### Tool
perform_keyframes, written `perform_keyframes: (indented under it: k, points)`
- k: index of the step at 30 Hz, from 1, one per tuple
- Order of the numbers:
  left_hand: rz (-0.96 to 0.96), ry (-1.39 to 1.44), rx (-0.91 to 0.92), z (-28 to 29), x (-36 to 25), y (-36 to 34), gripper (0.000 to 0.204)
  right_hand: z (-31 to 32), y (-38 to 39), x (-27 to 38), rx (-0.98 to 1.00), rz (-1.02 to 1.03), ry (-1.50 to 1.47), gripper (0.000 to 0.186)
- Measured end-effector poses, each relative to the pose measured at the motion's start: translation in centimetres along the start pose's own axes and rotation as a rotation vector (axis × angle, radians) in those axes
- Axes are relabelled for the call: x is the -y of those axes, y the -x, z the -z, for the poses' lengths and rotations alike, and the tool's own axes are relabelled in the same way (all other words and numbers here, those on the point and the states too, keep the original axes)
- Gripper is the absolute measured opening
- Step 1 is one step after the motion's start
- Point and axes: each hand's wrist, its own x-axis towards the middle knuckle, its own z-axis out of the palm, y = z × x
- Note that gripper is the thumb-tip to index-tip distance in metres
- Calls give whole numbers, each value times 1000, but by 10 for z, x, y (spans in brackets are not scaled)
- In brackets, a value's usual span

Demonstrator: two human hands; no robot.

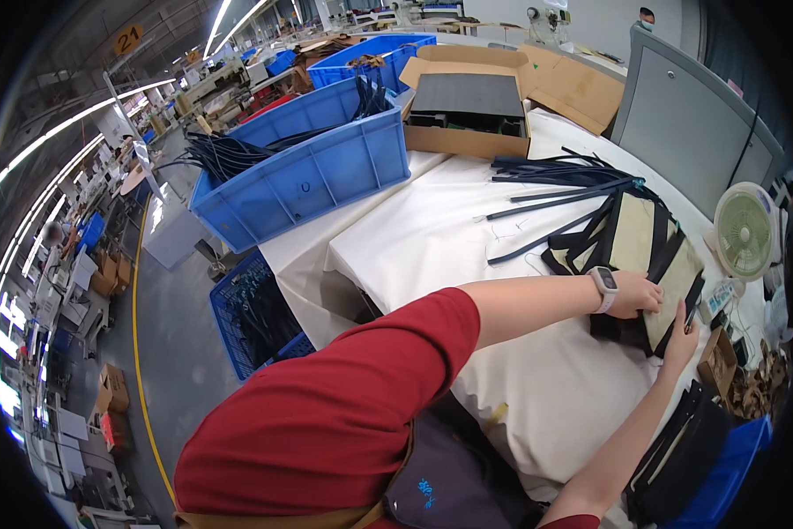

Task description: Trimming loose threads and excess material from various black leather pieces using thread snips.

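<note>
A pale yellow fabric panel with black edging (pixel 678 280) lies at the right of the white-covered table. My left hand (pixel 636 294), with a watch on its wrist, is curled on the left part of this panel, gripping the fabric. My right hand (pixel 681 339) is closed at the panel's near right edge, with a small dark, shiny thing at its fingers that I cannot make out. Beyond the hands lies another pale panel (pixel 632 231) with black strips. Long black straps (pixel 555 198) spread leftward from it, with loose threads at their ends.
Left on the table stands a blue crate (pixel 312 181) of black straps, beside an open cardboard box (pixel 467 141). A blue basket (pixel 223 304) sits below. On the right are a green fan (pixel 744 231), a small carton (pixel 718 363), a blue bin (pixel 733 476) and a grey partition (pixel 692 119).
</note>
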Motion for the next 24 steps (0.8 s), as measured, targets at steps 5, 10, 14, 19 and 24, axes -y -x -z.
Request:
perform_keyframes:
  k: [5,10,14,19,24]
  points:
    - [418,94,-220,29,-11,21,72,-15,-15,-113,-54,143,-69,68]
    - [521,2,-84,20,21,44,43,3,16,-49,-163,-92,528,85]
    - [768,83,-734,52,27,24,17,30,29,-42,-299,-179,741,83]
    - [643,-70,-1145,169,60,28,35,71,37,-102,-39,13,42,46]
    - [383,313,-1206,254,4,39,27,103,126,-7,-39,-97,-548,38]
